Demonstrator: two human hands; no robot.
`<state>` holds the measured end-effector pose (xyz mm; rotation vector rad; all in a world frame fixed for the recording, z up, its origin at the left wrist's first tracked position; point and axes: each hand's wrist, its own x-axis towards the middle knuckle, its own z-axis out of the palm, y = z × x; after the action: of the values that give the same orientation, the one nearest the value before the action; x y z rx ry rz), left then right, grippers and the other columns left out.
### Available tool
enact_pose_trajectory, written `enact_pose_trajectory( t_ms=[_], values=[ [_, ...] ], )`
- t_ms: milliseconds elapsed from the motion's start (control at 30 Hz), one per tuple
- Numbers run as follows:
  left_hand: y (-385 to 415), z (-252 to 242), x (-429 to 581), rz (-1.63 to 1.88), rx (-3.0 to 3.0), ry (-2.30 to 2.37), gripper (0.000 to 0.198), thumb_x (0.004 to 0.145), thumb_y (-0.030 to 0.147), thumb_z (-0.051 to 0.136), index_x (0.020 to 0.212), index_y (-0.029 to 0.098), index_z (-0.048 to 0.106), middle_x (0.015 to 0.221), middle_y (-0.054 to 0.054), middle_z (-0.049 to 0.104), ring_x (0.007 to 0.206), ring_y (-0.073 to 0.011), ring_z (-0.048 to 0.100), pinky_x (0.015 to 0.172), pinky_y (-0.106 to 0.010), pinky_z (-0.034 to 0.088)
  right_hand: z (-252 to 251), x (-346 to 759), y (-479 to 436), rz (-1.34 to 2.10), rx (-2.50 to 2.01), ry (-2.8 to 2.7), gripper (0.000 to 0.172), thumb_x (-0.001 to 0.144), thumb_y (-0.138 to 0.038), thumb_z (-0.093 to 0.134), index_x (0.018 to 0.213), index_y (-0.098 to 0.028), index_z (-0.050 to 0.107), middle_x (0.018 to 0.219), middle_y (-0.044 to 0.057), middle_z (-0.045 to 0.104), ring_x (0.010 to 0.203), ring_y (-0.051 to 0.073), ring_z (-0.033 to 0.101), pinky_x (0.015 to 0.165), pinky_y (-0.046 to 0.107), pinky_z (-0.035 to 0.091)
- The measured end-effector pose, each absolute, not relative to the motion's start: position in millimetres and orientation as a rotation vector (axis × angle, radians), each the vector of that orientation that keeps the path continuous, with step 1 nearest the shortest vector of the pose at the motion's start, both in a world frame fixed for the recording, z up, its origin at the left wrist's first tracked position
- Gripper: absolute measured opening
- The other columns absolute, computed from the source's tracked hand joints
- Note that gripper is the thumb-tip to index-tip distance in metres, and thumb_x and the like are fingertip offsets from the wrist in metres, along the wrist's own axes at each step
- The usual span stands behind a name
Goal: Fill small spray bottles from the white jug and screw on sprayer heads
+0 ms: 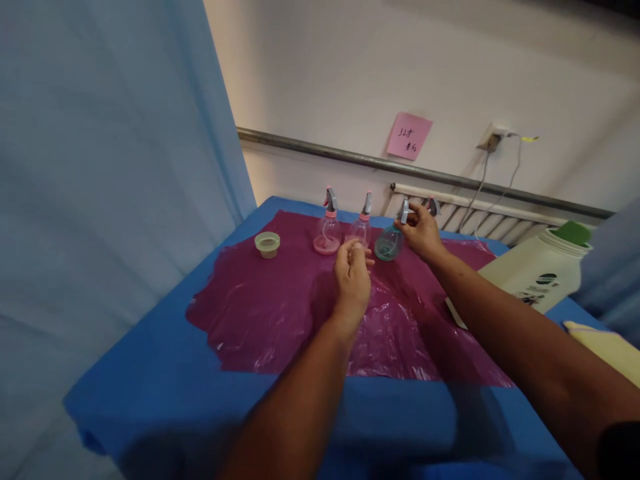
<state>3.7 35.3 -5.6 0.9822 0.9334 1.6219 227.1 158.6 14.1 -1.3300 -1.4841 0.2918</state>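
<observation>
My right hand (423,232) grips the grey trigger head of a spray bottle (387,245) with teal liquid in it, at the back of the table. Held out in front of a second spray bottle (361,230) with a pink collar, my left hand (355,270) has loosely curled, parted fingers and nothing visible in them. To its left stands a third spray bottle (327,240), with pink liquid at the bottom. Behind my right hand another grey trigger head (433,205) shows; the rest of it is hidden.
A small tub (268,244) stands at the left on the purple plastic sheet (270,300), which covers a blue-draped table (150,380). At the right a large white jug (540,273) with something green in its mouth leans near a yellow cloth (605,347). Cables hang from a wall socket (493,137).
</observation>
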Motion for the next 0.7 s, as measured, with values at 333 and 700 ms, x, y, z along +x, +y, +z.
enact_pose_trajectory(
  t_ms=[333,700],
  values=[
    [34,-2,8,1.6,0.942,0.912,0.025,0.112,0.042,0.063,0.122,0.021,0.07,0.11,-0.008,0.082,0.087,-0.0182,0.078,0.081,-0.03,0.061,-5,226,173,0.441,-1.327,-1.523,0.045,0.088,-0.048,0.081,0.123,-0.023,0.07,0.123,0.015,0.086,0.116,0.03,0.08,0.111,0.053,0.064],
    [36,-4,9,1.596,0.972,0.871,0.029,0.107,0.049,0.068,0.118,0.021,0.07,0.103,-0.006,0.079,0.078,-0.0171,0.074,0.075,-0.03,0.059,-20,252,146,0.042,-1.585,-1.418,0.053,0.087,-0.03,0.064,0.138,-0.017,0.072,0.146,0.024,0.074,0.14,0.038,0.066,0.129,0.06,0.048]
  ],
)
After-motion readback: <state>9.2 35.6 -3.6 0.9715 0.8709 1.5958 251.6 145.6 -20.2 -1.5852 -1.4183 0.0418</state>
